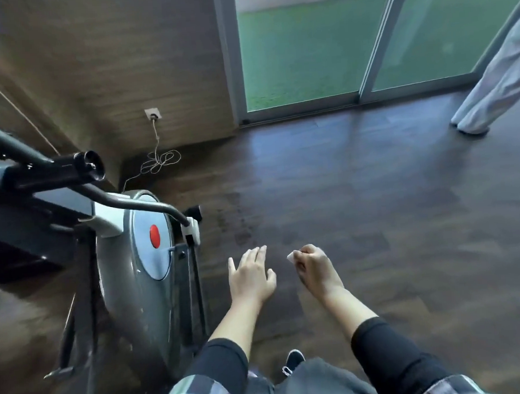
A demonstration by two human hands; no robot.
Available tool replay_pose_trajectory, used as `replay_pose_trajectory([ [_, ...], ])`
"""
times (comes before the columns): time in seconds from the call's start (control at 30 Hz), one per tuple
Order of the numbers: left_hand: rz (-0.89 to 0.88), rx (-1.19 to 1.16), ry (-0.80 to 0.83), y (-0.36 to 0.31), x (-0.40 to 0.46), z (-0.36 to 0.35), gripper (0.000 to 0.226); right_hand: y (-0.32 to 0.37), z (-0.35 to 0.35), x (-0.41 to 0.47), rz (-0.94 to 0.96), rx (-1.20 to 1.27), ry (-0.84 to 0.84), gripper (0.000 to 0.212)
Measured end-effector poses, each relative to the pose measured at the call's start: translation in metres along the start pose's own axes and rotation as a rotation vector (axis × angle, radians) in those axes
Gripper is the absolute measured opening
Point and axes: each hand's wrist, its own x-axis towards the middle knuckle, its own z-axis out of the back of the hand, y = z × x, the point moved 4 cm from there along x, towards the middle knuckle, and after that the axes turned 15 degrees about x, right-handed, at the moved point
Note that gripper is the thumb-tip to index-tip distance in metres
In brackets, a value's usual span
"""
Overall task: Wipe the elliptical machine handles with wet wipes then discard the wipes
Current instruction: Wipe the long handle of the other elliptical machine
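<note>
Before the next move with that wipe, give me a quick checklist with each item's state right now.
1. Wipe held: ok, the right hand is curled round it, a white corner showing.
2. Left hand free: ok, fingers straight, holding nothing.
3. Hands clear of the elliptical machine: ok, both hang over the floor to its right.
4. Handle within view: ok, its dark end shows at upper left.
5. Handles already wiped: cannot tell.
6. Bin for discarding: not ok, none in view.
</note>
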Motion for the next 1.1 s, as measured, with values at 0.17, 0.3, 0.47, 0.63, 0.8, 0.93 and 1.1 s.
replay_pose_trajectory([
  [0.17, -0.011, 0.008, 0.051, -0.032, 0.037, -0.003, 0.060, -0.035, 0.015, 0.028, -0.050, 0.002, -0.019, 0.013],
  [0.3, 0.031, -0.025, 0.075, -0.035, 0.081, 0.000, 0.060, -0.046, 0.023, 0.069, -0.079, 0.025, -0.036, 0.015],
  [0.47, 0.055, -0.067, 0.105, -0.038, 0.159, 0.010, 0.059, -0.052, 0.029, 0.147, -0.053, 0.008, -0.048, 0.010],
  [0.63, 0.017, -0.101, 0.167, -0.029, 0.272, 0.033, 0.055, -0.052, 0.033, 0.263, 0.051, -0.053, 0.014, 0.009],
  [0.8, 0.030, -0.134, 0.202, -0.001, 0.383, 0.079, 0.045, -0.027, 0.052, 0.384, 0.119, -0.082, -0.005, 0.009],
  [0.93, 0.084, -0.164, 0.206, 0.019, 0.452, 0.102, 0.043, -0.013, 0.048, 0.467, 0.124, -0.041, 0.043, 0.019],
  [1.1, 0.162, -0.198, 0.212, 0.048, 0.533, 0.112, 0.047, -0.004, 0.024, 0.573, 0.119, 0.001, 0.182, 0.020],
])
